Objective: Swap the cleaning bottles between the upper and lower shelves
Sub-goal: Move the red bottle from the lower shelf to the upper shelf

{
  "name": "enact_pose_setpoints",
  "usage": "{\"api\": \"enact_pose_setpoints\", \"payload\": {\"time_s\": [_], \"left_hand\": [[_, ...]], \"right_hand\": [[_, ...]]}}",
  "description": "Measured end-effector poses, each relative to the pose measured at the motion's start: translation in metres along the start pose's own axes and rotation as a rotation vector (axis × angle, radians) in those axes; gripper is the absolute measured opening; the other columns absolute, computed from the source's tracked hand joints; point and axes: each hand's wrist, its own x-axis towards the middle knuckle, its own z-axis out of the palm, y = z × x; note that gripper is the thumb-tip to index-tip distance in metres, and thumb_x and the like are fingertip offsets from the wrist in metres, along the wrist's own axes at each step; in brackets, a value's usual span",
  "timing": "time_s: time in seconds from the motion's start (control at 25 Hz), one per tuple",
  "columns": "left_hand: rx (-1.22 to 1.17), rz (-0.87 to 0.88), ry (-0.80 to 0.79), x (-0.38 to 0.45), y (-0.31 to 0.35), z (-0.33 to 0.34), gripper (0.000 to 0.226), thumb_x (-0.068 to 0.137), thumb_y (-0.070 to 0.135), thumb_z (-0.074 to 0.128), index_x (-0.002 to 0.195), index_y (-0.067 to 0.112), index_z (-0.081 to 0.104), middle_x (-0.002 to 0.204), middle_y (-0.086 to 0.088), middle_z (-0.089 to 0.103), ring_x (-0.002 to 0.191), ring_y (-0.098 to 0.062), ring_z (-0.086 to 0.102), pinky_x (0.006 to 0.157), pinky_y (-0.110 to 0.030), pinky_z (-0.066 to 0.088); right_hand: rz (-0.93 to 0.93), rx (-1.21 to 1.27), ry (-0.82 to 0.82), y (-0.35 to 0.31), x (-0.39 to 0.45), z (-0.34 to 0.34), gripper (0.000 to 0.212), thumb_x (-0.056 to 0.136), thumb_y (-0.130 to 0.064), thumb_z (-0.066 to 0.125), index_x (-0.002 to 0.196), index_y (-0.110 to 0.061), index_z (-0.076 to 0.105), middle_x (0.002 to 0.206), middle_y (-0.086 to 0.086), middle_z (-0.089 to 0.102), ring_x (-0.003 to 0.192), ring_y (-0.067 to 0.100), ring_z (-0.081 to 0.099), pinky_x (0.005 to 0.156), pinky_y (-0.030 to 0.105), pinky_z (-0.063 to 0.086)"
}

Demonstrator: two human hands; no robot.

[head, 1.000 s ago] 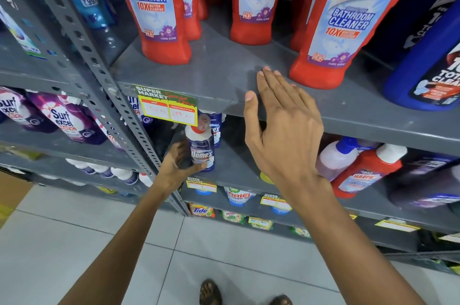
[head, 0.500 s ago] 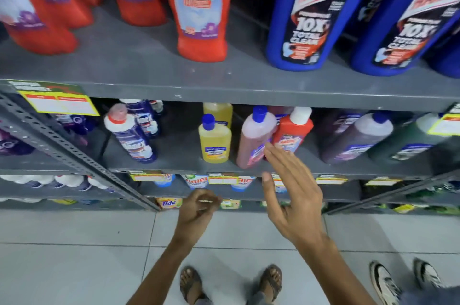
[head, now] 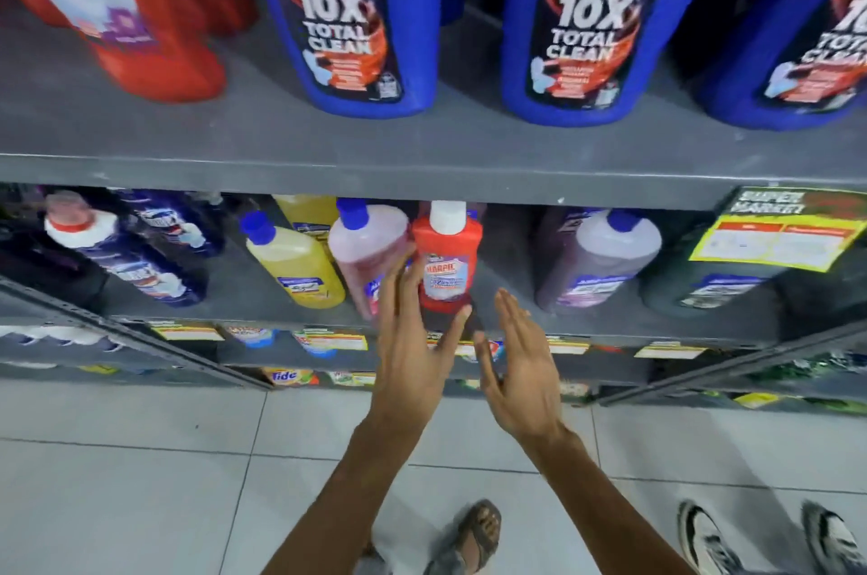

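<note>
Big blue Harpic bottles (head: 349, 11) and red Harpic bathroom-cleaner bottles (head: 140, 11) stand on the grey upper shelf (head: 422, 143). On the lower shelf (head: 516, 321) a small red Harpic bottle (head: 448, 260) with a white cap stands between a pink bottle (head: 366, 251) and a purple bottle (head: 596, 260). A yellow bottle (head: 291, 265) is left of the pink one. My left hand (head: 413, 340) is open in front of the red and pink bottles, fingertips at the red bottle's base. My right hand (head: 520, 359) is open just right of it, holding nothing.
A dark blue Domex bottle (head: 131, 255) leans at the lower shelf's left. A yellow price tag (head: 774, 241) hangs from the upper shelf edge at right. Lower shelves hold detergent packs. Another person's sneakers (head: 760, 537) stand on the tiled floor at right.
The view shifted right along the shelves. My left hand let go of the Domex bottle, then rose from below the shelf edge to the small red Harpic bottle; my right hand stays open beside it.
</note>
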Motion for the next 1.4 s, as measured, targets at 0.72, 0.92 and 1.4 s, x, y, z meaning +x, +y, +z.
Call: {"api": "enact_pose_setpoints", "payload": {"time_s": [0.72, 0.92, 1.4], "left_hand": [[0.081, -0.162, -0.249, 0.058, -0.027, 0.019, 0.078, 0.089, 0.024, 0.085, 0.153, 0.012, 0.042, 0.15, -0.01, 0.059, 0.137, -0.028, 0.058, 0.11, -0.048, 0.054], [-0.109, -0.188, -0.283, 0.063, -0.034, 0.008, 0.073, 0.085, 0.018, 0.088, 0.148, 0.012, 0.05, 0.14, 0.0, 0.066, 0.127, -0.02, 0.065, 0.108, -0.049, 0.058], [-0.395, -0.153, -0.126, 0.027, 0.025, -0.194, 0.071, 0.061, 0.003, 0.093, 0.124, 0.015, 0.063, 0.114, -0.007, 0.082, 0.105, -0.026, 0.08, 0.091, -0.048, 0.066]], "right_hand": [[-0.032, -0.314, -0.116, 0.048, 0.027, 0.074, 0.063, 0.116, -0.04, 0.033, 0.168, -0.005, 0.031, 0.177, 0.01, 0.027, 0.166, 0.024, 0.02, 0.135, 0.042, 0.015], [-0.039, -0.312, -0.103, 0.047, 0.027, 0.073, 0.065, 0.115, -0.043, 0.024, 0.166, -0.003, 0.034, 0.175, 0.011, 0.032, 0.165, 0.026, 0.026, 0.134, 0.046, 0.025], [-0.233, 0.152, 0.037, -0.079, 0.025, 0.01, 0.051, 0.11, -0.024, 0.053, 0.16, -0.018, 0.051, 0.168, -0.004, 0.047, 0.154, 0.016, 0.048, 0.129, 0.034, 0.037]]}}
